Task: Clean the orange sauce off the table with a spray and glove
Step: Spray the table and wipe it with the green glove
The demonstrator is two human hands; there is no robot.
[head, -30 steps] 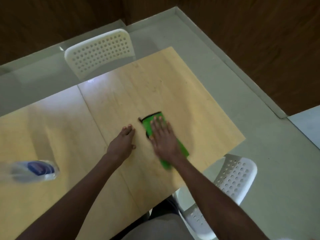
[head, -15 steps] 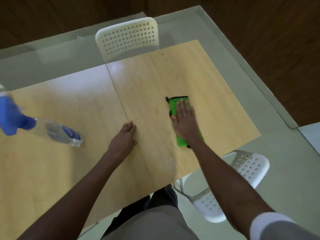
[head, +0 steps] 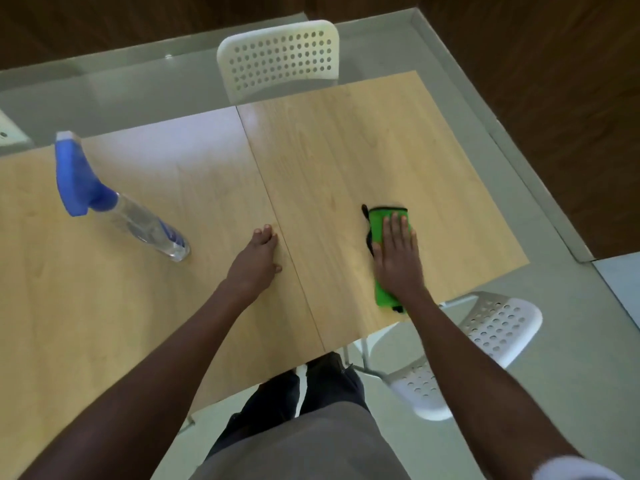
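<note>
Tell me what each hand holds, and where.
Nothing is gripped. The right hand lies flat on the green glove; the left hand rests on the table.

The place looks like a plain dining or meeting room rather than a kitchen or workshop. Two light wood-laminate tables (head: pixel 346 150) stand pushed together edge to edge, with white perforated plastic chairs (head: pixel 280 57) drawn up to them, on a smooth grey floor (head: pixel 571 393) bounded by dark wood-panelled walls (head: pixel 536 81).

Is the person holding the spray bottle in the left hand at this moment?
No, the spray bottle stands alone on the table, while the left hand rests flat on the wood well apart from it.
</note>
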